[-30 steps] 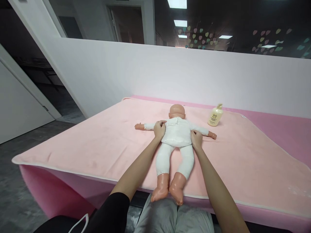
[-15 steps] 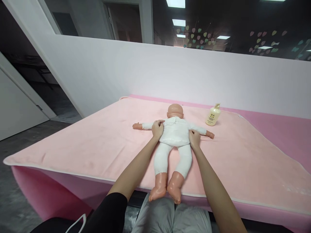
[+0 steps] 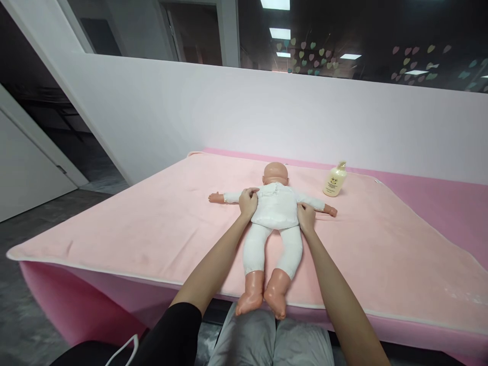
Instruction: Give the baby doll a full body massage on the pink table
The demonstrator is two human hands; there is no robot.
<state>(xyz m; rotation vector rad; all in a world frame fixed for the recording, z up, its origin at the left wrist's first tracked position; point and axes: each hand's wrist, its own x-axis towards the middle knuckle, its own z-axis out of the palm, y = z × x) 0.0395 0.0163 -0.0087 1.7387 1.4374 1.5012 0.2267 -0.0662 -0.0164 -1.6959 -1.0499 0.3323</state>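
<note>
A baby doll (image 3: 275, 206) with a white cloth body and bare plastic head, hands and feet lies on the pink mat (image 3: 152, 223). Its arms are stretched out sideways, its feet point toward me, and the back of its head seems to face up. My left hand (image 3: 248, 203) is closed at the doll's left-hand side in view, just below the arm, with the thumb over the cloth. On the opposite side, my right hand (image 3: 306, 217) is closed against the torso under the other arm. Part of the fingers of both hands is hidden.
A pale yellow pump bottle (image 3: 335, 180) stands on the mat beyond the doll's right-hand arm. Behind the mat rises a white half wall (image 3: 267, 112) with glass above it. The mat's near edge borders my grey-trousered legs (image 3: 244, 340).
Both hands keep the same hold on the doll. The whole view has shifted very slightly; nothing else visibly differs.
</note>
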